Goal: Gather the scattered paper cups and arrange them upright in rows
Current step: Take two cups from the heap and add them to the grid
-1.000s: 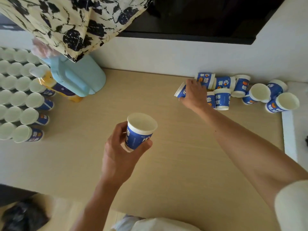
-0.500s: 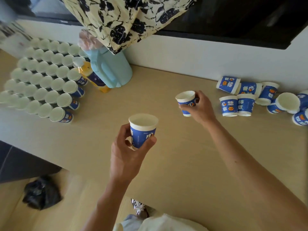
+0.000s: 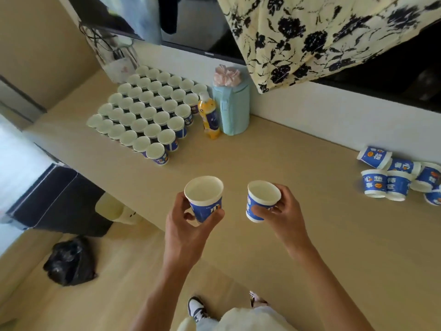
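Note:
My left hand (image 3: 186,225) grips a blue-and-white paper cup (image 3: 205,199) upright above the front of the wooden counter (image 3: 298,235). Close beside it, my right hand (image 3: 284,216) holds a second upright cup (image 3: 261,201). At the far left of the counter stands a block of upright cups in rows (image 3: 148,111), its nearest cup (image 3: 157,154) at the front corner. Against the wall at the right edge is a cluster of scattered cups (image 3: 396,175), some on their sides, some upside down.
An orange drink bottle (image 3: 210,115) and a light-blue jug (image 3: 231,108) with a pink scrunchie on top stand right of the rows. A floral cloth (image 3: 322,32) hangs from above. A black bag (image 3: 69,261) and a cream bin (image 3: 117,209) are on the floor, left.
My right hand picked a cup from the scattered cluster and carried it left, level with the cup in my left hand. The view swung left toward the rows.

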`<action>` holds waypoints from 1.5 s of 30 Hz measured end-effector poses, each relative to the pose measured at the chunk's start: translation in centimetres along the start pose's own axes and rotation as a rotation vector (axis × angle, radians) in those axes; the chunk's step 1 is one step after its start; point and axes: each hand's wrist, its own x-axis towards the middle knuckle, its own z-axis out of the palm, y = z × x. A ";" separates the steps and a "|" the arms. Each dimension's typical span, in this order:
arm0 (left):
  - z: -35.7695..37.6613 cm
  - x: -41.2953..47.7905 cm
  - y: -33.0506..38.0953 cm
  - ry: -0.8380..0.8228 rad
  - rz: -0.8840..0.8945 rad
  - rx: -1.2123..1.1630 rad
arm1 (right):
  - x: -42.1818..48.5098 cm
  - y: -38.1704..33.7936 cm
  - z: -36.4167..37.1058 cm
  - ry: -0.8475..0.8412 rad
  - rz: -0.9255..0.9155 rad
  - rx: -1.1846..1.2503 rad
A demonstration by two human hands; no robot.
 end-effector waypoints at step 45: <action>-35.2 26.6 -13.8 0.211 -0.106 -0.061 | 11.7 -5.4 43.9 -0.210 0.003 0.136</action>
